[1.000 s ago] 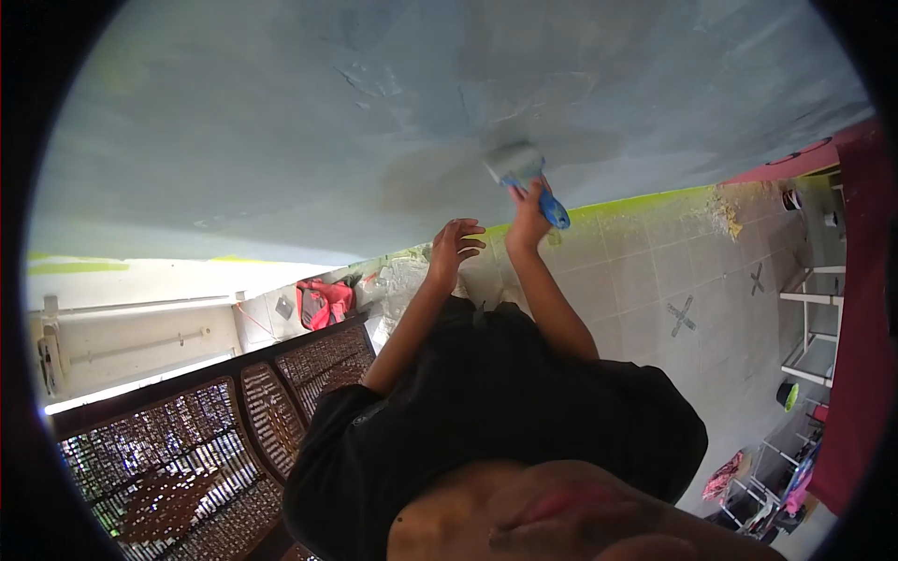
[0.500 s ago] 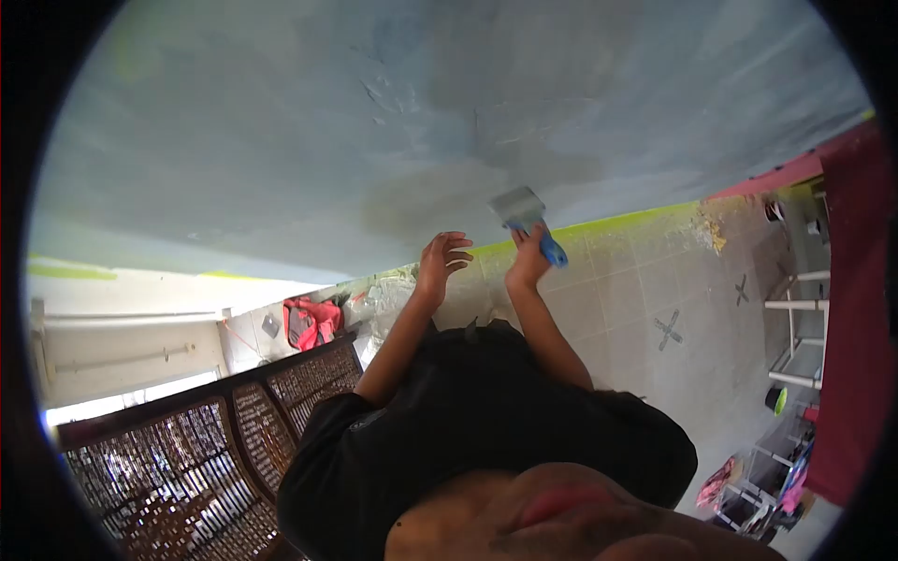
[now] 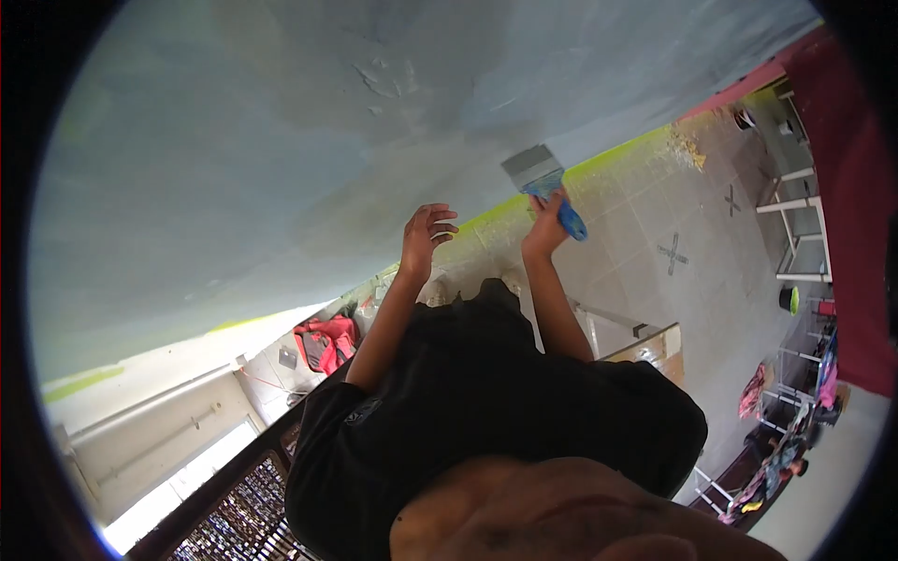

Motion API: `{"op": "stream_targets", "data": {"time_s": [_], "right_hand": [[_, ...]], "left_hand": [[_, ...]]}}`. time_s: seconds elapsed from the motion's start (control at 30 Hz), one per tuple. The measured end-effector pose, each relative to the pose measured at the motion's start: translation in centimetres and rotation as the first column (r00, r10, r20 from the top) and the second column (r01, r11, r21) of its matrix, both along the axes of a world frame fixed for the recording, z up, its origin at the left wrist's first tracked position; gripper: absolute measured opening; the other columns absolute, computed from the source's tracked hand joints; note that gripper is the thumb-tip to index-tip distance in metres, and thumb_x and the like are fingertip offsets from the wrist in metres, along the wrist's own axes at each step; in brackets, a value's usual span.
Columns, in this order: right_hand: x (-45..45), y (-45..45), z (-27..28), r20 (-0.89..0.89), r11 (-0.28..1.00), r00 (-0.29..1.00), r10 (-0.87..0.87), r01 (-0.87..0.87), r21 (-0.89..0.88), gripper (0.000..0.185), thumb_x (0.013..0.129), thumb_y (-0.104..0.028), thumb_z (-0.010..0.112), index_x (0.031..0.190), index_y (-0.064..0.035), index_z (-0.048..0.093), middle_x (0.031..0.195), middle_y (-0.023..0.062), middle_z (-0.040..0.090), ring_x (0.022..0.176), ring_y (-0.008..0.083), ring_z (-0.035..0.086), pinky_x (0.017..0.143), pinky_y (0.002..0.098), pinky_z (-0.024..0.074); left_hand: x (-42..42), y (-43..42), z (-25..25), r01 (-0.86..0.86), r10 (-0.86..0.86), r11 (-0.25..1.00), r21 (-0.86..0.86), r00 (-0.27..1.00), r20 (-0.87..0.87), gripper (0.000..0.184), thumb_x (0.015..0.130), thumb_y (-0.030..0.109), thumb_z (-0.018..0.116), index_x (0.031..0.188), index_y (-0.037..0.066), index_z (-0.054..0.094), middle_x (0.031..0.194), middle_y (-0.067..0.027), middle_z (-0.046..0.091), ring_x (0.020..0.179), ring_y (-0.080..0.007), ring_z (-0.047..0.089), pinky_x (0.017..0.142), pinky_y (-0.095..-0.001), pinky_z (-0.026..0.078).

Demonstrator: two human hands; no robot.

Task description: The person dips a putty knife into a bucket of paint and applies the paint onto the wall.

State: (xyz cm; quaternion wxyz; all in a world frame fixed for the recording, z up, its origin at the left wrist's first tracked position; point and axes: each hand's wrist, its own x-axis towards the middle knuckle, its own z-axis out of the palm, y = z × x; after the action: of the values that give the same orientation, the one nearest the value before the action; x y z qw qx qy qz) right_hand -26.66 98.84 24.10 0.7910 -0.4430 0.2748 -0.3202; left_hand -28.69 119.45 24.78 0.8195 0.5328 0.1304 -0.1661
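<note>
My right hand [image 3: 545, 229] is closed round the blue handle of a putty knife [image 3: 535, 168], whose wide grey blade points up toward the painted wall [image 3: 281, 168]. The blade overlaps the wall in view; I cannot tell whether it touches. Smears of paint or filler mark the handle near the blade. My left hand [image 3: 428, 238] is raised close to the wall, holding nothing, with its fingers apart and slightly curled. Patches of darker grey and a rough, wrinkled spot show on the blue-grey wall surface.
Below the wall's yellow-green lower edge [image 3: 617, 159] lies a tiled floor [image 3: 627, 234] with taped crosses. A red bag [image 3: 325, 342] is at the left, above a dark woven screen [image 3: 234, 510]. White metal frames [image 3: 795, 205] and a red cloth [image 3: 842, 187] stand right. A board [image 3: 655, 353] is behind my right arm.
The view has tilted and turned. My right hand with the putty knife appears higher and a little to the right, its blade angled differently. My left hand has risen slightly and stays empty.
</note>
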Motion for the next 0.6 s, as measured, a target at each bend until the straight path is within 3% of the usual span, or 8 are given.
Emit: {"op": "stream_targets", "data": {"time_s": [0.1,0.17,0.27,0.4,0.5,0.6], "right_hand": [[4.1,-0.3,-9.6,-0.091,0.993,0.996,0.003,0.007,0.116,0.035,0.092,-0.015,0.057,0.119,0.0068,0.056,0.110,0.0147,0.061,0.090,0.0233,0.064,0.072,0.0327,0.0583],[6.7,1.6,-9.2,-0.075,0.974,0.997,-0.007,0.024,0.224,0.032,0.090,-0.012,0.059,0.114,0.0074,0.058,0.104,0.0143,0.063,0.083,0.0219,0.065,0.068,0.0326,0.0586],[7.6,3.6,-2.4,-0.120,0.987,0.992,0.026,-0.006,0.163,0.031,0.089,-0.012,0.061,0.112,0.0074,0.056,0.106,0.0152,0.061,0.084,0.0239,0.064,0.071,0.0342,0.0590],[3.2,2.1,2.0,0.100,0.987,0.987,0.126,-0.135,0.086,0.034,0.091,-0.014,0.056,0.118,0.0072,0.055,0.109,0.0165,0.061,0.091,0.0266,0.064,0.078,0.0364,0.0576],[0.7,0.6,1.0,0.091,0.995,0.993,0.072,-0.078,0.069,0.036,0.093,-0.015,0.054,0.120,0.0078,0.054,0.112,0.0170,0.060,0.095,0.0281,0.063,0.083,0.0382,0.0566],[1.1,-0.9,-5.2,0.003,0.993,1.000,0.006,-0.006,0.122,0.035,0.093,-0.013,0.055,0.121,0.0069,0.054,0.112,0.0159,0.060,0.093,0.0269,0.064,0.081,0.0378,0.0573]], "left_hand": [[-0.1,0.0,-0.2,0.037,-0.037,0.999,0.011,0.999,-0.010,0.036,0.098,0.032,0.036,0.111,0.004,0.055,0.103,-0.0101,0.063,0.085,-0.0204,0.061,0.078,-0.0332,0.047],[-0.2,-0.2,0.1,0.068,-0.067,0.998,0.016,0.998,-0.010,0.036,0.098,0.031,0.035,0.111,0.004,0.055,0.103,-0.0101,0.063,0.085,-0.0203,0.061,0.078,-0.0333,0.047],[-0.7,-0.1,0.1,0.065,-0.065,0.998,0.012,0.998,-0.009,0.036,0.099,0.031,0.035,0.112,0.003,0.055,0.103,-0.0100,0.063,0.086,-0.0204,0.061,0.079,-0.0335,0.046],[-1.1,-0.1,-0.5,0.066,-0.066,0.998,0.008,0.997,-0.029,0.036,0.099,0.031,0.034,0.112,0.003,0.054,0.104,-0.0100,0.063,0.086,-0.0205,0.061,0.079,-0.0336,0.046],[-1.3,-0.2,-0.5,0.063,-0.063,0.998,-0.002,0.998,-0.031,0.036,0.099,0.031,0.034,0.112,0.003,0.054,0.104,-0.0101,0.063,0.086,-0.0205,0.061,0.079,-0.0335,0.047],[-1.6,-0.4,-0.3,0.053,-0.053,0.999,-0.004,0.998,-0.029,0.037,0.099,0.031,0.035,0.112,0.003,0.055,0.104,-0.0106,0.064,0.085,-0.0203,0.061,0.078,-0.0332,0.047]]}}
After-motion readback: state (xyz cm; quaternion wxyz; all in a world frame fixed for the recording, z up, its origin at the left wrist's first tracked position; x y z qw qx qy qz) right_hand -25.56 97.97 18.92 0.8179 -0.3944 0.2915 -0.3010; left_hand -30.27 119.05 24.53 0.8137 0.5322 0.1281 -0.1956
